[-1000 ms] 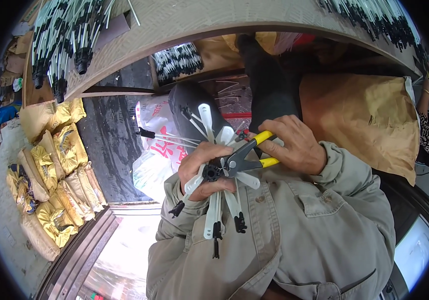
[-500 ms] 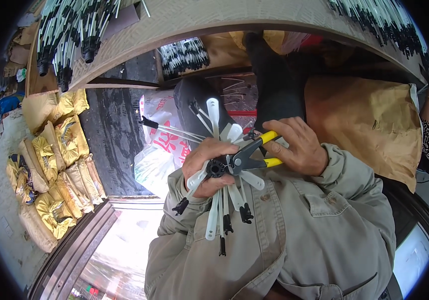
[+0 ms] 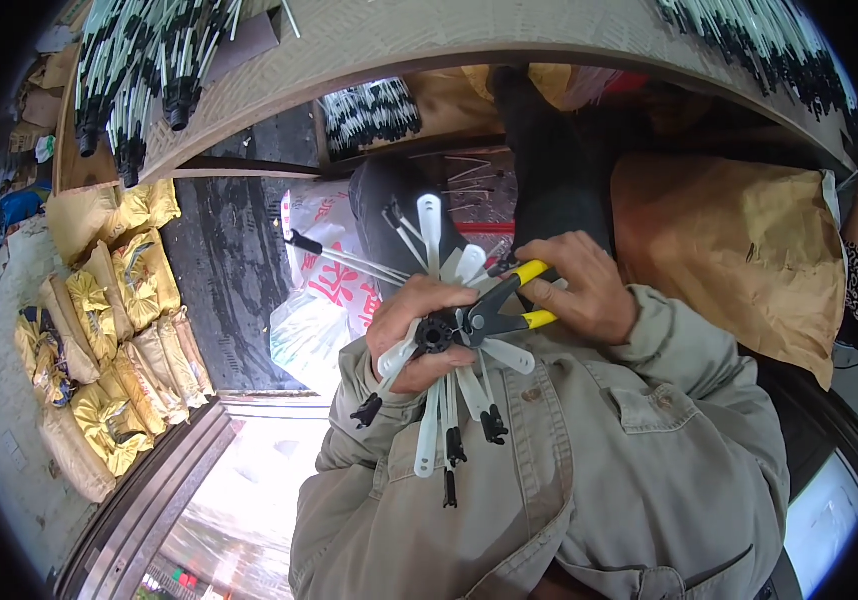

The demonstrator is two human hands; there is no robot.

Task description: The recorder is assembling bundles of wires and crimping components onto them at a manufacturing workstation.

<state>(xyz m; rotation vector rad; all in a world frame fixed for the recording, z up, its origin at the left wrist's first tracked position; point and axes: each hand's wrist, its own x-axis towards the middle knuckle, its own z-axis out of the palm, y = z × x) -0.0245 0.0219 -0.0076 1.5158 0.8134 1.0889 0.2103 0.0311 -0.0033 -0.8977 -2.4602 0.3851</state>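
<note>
My left hand (image 3: 396,318) is closed round a black ringed hub (image 3: 436,335). From the hub, flat white strips (image 3: 430,225) with rounded ends and thin white rods with black clip-like tips (image 3: 452,445) fan out in all directions. My right hand (image 3: 589,292) grips pliers (image 3: 494,310) with dark jaws and yellow handles. The handles are spread apart. The jaws touch the right side of the hub, beside my left thumb; what lies between them is too small to tell.
A table (image 3: 369,45) curves across the front, bearing bundles of white rods with black ends (image 3: 154,75) at left and more (image 3: 774,50) at right. Yellow wrapped packages (image 3: 114,340) are stacked on the left. Brown paper (image 3: 729,260) lies at right, near another person's arm (image 3: 857,210).
My right hand has shifted slightly left and the plier handles have come a little closer together. The hub and its strips have barely moved, staying in my left hand.
</note>
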